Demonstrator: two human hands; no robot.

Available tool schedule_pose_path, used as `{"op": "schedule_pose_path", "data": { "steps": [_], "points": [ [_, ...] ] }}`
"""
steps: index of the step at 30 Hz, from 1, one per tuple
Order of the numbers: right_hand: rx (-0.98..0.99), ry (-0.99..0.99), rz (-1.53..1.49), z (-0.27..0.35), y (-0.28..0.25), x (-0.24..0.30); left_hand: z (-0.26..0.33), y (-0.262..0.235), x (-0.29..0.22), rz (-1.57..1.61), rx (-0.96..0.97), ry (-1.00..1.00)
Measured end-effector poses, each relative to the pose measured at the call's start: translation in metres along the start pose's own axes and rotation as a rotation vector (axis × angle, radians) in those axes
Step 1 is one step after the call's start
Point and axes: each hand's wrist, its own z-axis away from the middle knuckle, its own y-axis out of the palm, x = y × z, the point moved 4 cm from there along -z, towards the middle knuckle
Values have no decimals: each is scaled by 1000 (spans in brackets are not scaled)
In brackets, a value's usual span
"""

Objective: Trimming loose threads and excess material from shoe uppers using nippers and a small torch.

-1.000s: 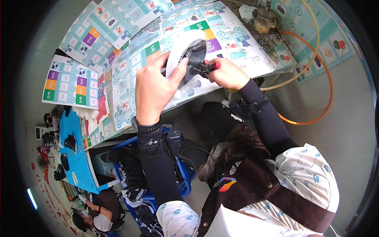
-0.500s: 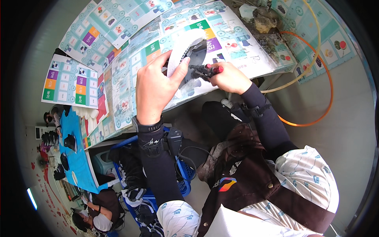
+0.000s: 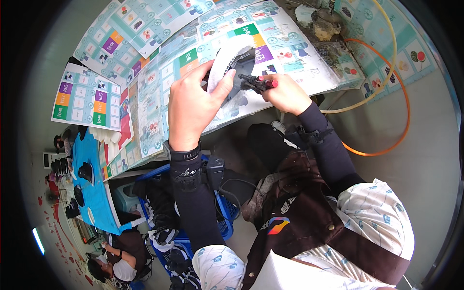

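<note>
Over the table's front part, my left hand (image 3: 193,106) is closed round a shoe (image 3: 223,60) with a thick white sole and a dark upper. The thumb presses on the near side of the sole, and the fingers go behind it. Much of the upper is hidden by the hand. To the right, my right hand (image 3: 289,94) is closed round a dark, grimy tool (image 3: 251,83) with two red ends; its exact kind cannot be made out. The tool's dark end points left toward the shoe, at its right side.
Printed picture sheets (image 3: 159,96) cover the table. A crusted metal pot (image 3: 326,25) stands at the back right, with an orange hose (image 3: 407,111) and a yellowish tube (image 3: 394,43) beyond. Below left, a blue basket (image 3: 226,227) holds dark shoes. A co-worker (image 3: 116,261) sits farther left.
My right hand and the tool have shifted slightly right, a little away from the shoe. My left hand has moved slightly to the right with the shoe.
</note>
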Motion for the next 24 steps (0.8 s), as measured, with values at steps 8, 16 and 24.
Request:
{"op": "schedule_pose_path", "data": {
  "steps": [8, 16, 24],
  "points": [
    [35, 17, 20, -1, 3, 3, 1, 1, 1, -58, -3, 52],
    [13, 23, -17, 3, 1, 9, 2, 1, 4, -38, -14, 53],
    [44, 47, 15, 1, 3, 4, 3, -1, 2, 23, -8, 21]
  ]
}}
